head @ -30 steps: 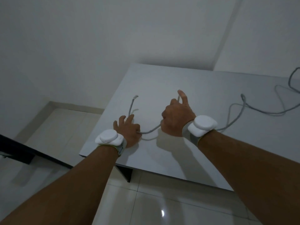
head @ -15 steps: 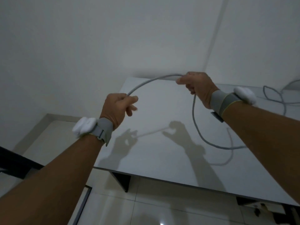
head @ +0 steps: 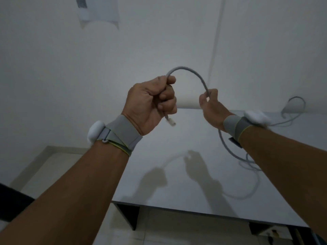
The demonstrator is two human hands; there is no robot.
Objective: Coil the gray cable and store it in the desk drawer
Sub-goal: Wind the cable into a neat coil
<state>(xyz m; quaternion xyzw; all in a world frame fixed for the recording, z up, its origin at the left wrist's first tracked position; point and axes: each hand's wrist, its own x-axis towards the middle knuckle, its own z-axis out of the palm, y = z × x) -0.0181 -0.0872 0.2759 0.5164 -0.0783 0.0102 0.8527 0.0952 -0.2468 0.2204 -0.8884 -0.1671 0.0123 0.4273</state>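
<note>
The gray cable [head: 191, 71] arches in the air between both hands, above the white desk [head: 177, 183]. My left hand [head: 152, 103] is a closed fist around the cable near its end, and the clear plug [head: 170, 122] hangs out below the fist. My right hand [head: 211, 106] pinches the cable a short span further along. From there the cable drops behind my right wrist, loops on the desk at the right, and runs off toward the back right corner. No drawer shows clearly.
White walls stand close behind the desk, with a paper sheet [head: 98, 9] stuck high up. The desk's front edge [head: 194, 212] runs across the lower frame over a dark leg and pale floor tiles. A dark object lies at the lower left.
Both hands lifted the cable off the desk and came closer together. The wide arc between them shrank to a short arch, and the plug end now hangs below my left fist.
</note>
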